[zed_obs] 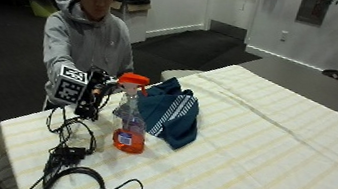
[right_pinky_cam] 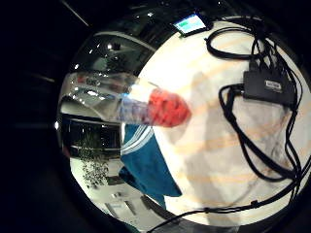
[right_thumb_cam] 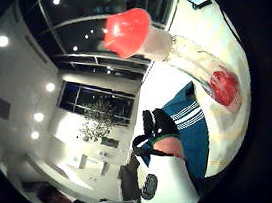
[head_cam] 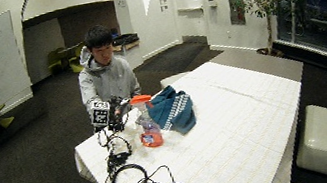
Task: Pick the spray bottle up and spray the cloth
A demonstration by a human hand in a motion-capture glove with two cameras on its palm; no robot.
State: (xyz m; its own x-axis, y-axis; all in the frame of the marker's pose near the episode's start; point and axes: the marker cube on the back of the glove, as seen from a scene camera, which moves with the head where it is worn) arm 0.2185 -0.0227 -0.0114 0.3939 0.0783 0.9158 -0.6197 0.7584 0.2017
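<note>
My gloved right hand at frame left, grip unclear | spray bottle upright, just right of it | cloth beyond, right again | reach sideways next.

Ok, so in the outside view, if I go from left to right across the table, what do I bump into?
Gloved right hand → spray bottle with its orange top → blue striped cloth → then just the striped tablecloth out to the far right edge.
</note>
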